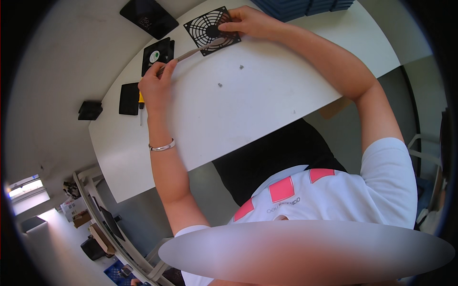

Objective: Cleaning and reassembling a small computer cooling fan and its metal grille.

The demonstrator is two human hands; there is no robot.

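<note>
At the far side of the white table, my right hand grips the right edge of a square black fan grille, thumb on its face. The grille is tilted up, with rings around a solid centre. My left hand is closed around a slim grey-brown brush-like tool, whose wider end lies against the grille's lower part. Close behind that hand stands a black fan with a round white label. A yellow-handled screwdriver lies beside my left wrist. Two small screws, one nearer and one farther, lie on the table.
The white table has a curved far edge. A flat black square piece lies at its left. Near the far edge is a black tablet-like device. Blue stacked bins stand at far right. A small black object sits beyond the left edge.
</note>
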